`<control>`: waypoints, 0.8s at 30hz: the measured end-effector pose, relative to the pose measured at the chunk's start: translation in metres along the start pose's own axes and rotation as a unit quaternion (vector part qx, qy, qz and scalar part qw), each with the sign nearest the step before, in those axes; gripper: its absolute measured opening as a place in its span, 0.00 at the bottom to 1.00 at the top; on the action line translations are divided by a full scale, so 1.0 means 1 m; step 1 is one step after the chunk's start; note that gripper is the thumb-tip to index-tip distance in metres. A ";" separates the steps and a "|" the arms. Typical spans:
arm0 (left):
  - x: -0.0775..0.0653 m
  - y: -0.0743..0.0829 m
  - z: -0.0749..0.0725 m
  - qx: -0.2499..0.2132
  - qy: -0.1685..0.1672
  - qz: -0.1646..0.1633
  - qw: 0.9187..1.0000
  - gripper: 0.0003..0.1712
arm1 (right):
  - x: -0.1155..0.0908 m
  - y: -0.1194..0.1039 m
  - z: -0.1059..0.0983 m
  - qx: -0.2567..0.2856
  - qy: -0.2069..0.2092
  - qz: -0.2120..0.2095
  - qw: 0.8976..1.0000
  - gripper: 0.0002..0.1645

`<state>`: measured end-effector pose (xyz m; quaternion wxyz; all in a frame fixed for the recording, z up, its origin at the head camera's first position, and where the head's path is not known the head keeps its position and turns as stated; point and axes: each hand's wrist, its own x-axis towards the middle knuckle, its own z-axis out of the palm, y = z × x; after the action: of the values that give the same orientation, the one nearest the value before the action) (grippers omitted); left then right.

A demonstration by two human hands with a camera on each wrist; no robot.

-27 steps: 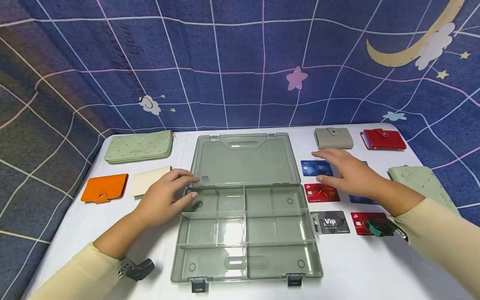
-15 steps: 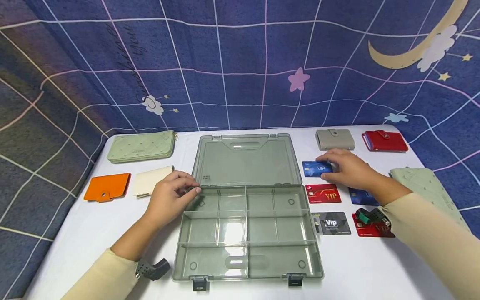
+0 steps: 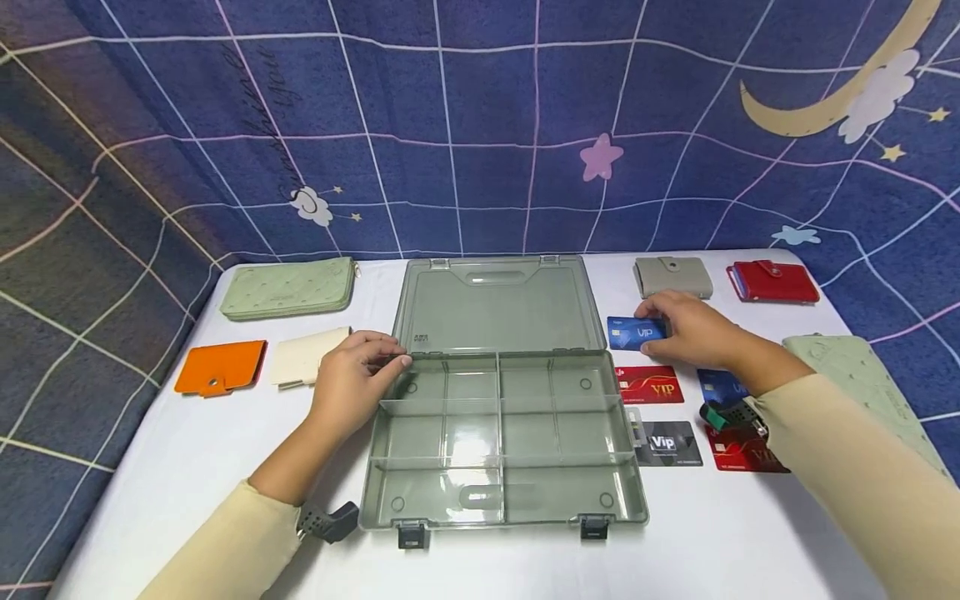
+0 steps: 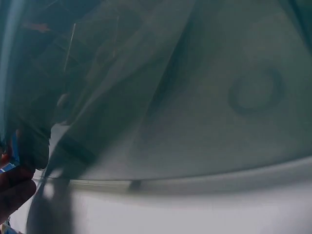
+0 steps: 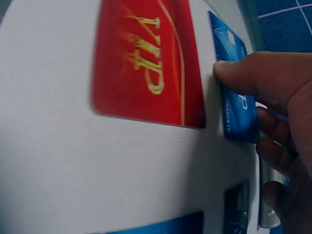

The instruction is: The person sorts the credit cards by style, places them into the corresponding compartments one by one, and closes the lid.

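An open smoky-grey plastic organizer box point(image 3: 498, 429) lies in the middle, its lid point(image 3: 501, 312) folded back behind divided compartments. My left hand point(image 3: 356, 379) pinches the box's back left corner near the hinge. Fingertips point(image 4: 17, 195) show at the edge of the left wrist view beside the translucent plastic point(image 4: 204, 122). To the right of the lid, my right hand point(image 3: 693, 333) grips a blue VIP card point(image 3: 626, 332) by its long edges, the thumb on the near one. A red VIP card point(image 3: 651, 385) lies just in front, and it fills much of the right wrist view.
A dark grey Vip card point(image 3: 673, 443), another blue card point(image 3: 722, 387) and a red card point(image 3: 738, 454) lie right of the box. Behind them sit a grey card holder point(image 3: 672, 277) and red holder point(image 3: 776, 282). Green, orange point(image 3: 220, 367) and cream wallets lie left.
My right hand has closed in on the blue VIP card and taken hold of it. The box has shifted back, away from me, with my left hand at its corner.
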<state>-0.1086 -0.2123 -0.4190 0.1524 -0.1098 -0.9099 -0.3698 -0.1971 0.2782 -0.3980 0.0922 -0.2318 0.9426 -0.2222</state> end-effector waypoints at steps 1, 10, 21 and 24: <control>0.001 0.000 0.000 -0.001 0.000 -0.004 1.000 0.06 | 0.002 -0.001 -0.001 0.000 0.002 -0.001 1.000 0.28; 0.006 -0.004 0.002 -0.023 0.017 -0.002 1.000 0.08 | 0.000 -0.007 -0.023 0.033 -0.006 0.018 0.999 0.11; -0.027 -0.003 -0.015 -0.085 -0.022 -0.039 0.995 0.18 | 0.012 -0.021 -0.052 0.091 -0.022 0.034 0.995 0.11; -0.046 0.001 -0.021 -0.123 -0.056 -0.078 0.988 0.23 | 0.021 -0.035 -0.055 0.109 -0.032 0.038 0.993 0.11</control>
<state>-0.0611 -0.2310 -0.4209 0.0573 -0.0770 -0.8705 -0.4828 -0.2165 0.2608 -0.3347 0.1554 -0.1912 0.9174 -0.3126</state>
